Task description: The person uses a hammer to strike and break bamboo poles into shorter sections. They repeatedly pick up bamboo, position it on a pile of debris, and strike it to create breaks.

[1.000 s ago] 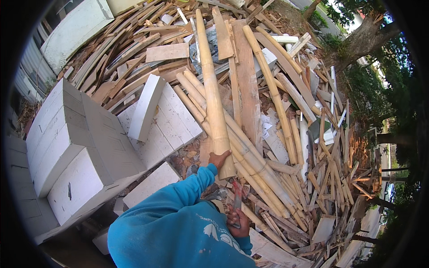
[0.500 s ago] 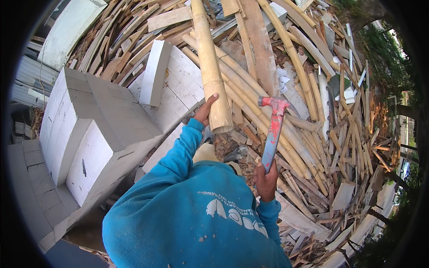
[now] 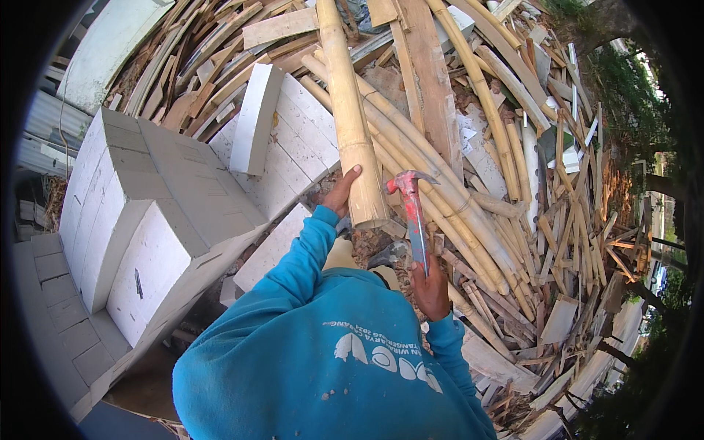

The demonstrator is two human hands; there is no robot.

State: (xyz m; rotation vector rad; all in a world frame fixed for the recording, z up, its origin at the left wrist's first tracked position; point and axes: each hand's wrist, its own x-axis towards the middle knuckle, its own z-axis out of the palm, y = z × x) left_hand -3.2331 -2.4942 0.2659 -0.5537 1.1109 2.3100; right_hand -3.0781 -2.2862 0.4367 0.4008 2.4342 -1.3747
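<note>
A thick bamboo pole runs away from me, its cut near end just above my lap. My left hand grips it from the left side close to that end, thumb on top. My right hand is closed around the grip of a claw hammer with a worn red head and a grey-blue lower handle. The hammer head is at the right side of the pole, near its end; whether it touches the bamboo I cannot tell.
Pale lightweight blocks are stacked on my left, with one loose block on top of others. More bamboo poles lie diagonally on the right. Scrap planks and broken wood sticks spread around them. Trees stand at the far right.
The hammer has swung left and slightly down, its head now beside the pole's end. The pole's near end and my left hand have shifted slightly right and toward me.
</note>
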